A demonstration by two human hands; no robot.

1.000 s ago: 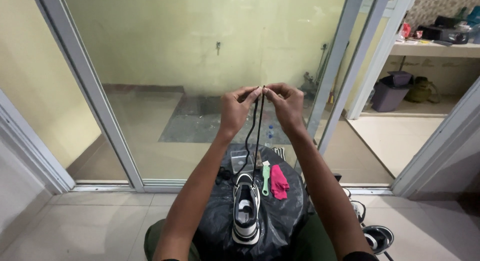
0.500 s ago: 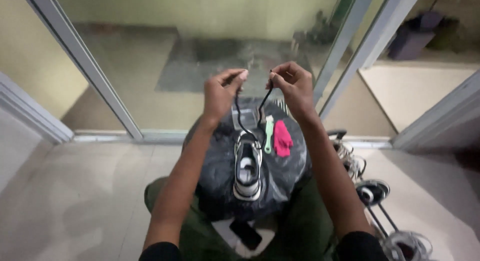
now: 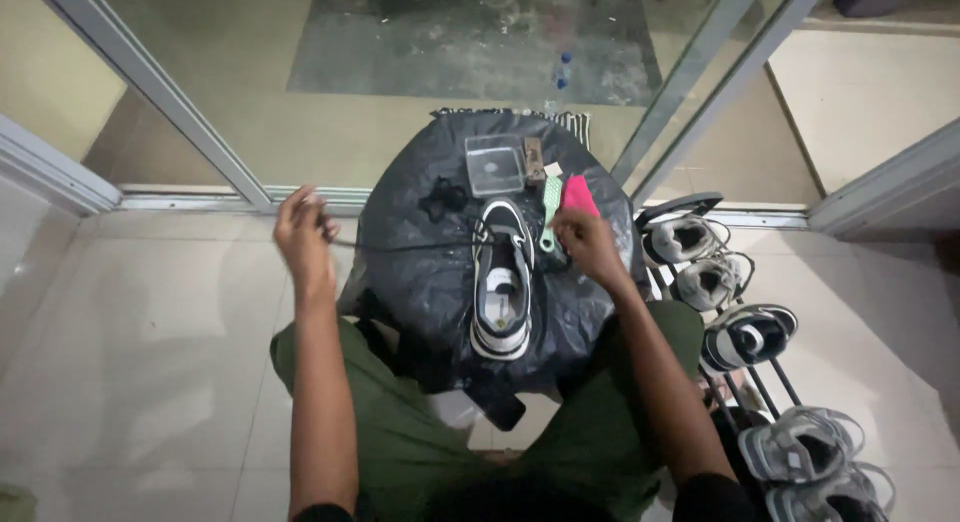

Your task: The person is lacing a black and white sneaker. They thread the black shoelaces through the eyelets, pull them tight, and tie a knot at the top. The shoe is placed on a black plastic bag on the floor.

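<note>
The left hand (image 3: pixel 303 234) is pinched shut on one end of a black shoelace (image 3: pixel 400 246), pulled out well to the left so the lace runs taut and nearly level back to the sneaker (image 3: pixel 503 279). The right hand (image 3: pixel 588 244) rests at the shoe's right side near the eyelets; its grip looks pressed together, probably on the other lace end, though the fingers hide what they hold. The black-and-white sneaker lies sole-down, toe toward the person, on a small round desk (image 3: pixel 410 282) draped in a black plastic bag.

Judging from this, the hard sideways pull could drag the light shoe across the slick plastic, or tip it onto its side, since only the right hand steadies it. If the lace slips out of the left pinch, the tension is lost at once. Just behind the shoe lie a green brush (image 3: pixel 549 210), a pink cloth (image 3: pixel 578 194) and a clear plastic box (image 3: pixel 495 166); a sliding shoe could knock them off. A shoe rack (image 3: pixel 735 312) with more sneakers stands to the right.
</note>
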